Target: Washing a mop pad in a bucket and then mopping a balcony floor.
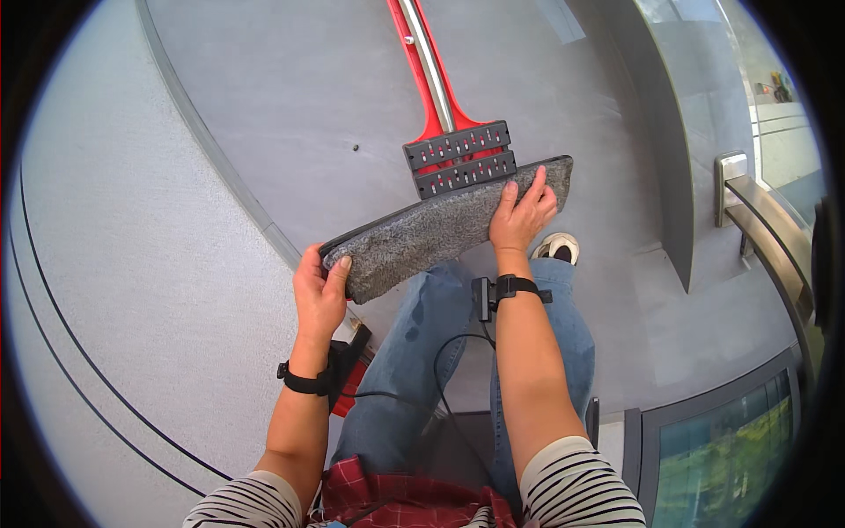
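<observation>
A flat mop's grey fluffy pad [422, 233] is held slantwise above my knees, its right end higher in the picture. My left hand [319, 295] grips the left end, thumb on the fluffy face and fingers behind it. Toward the right end, my right hand [523, 216] holds the pad with its thumb and fingers over the upper edge. Just beyond the pad's upper edge sits a black slotted squeezer plate [459, 158] on a red frame [431, 123]. A silver pole [429, 66] runs away from it toward the top.
Grey floor [290, 97] lies around the mop, with a pale wall [132, 220] on the left. At right stand a grey panel [660, 141] and a glass door with a curved metal handle [775, 238]. A cable [437, 370] hangs between my wrist straps across my jeans.
</observation>
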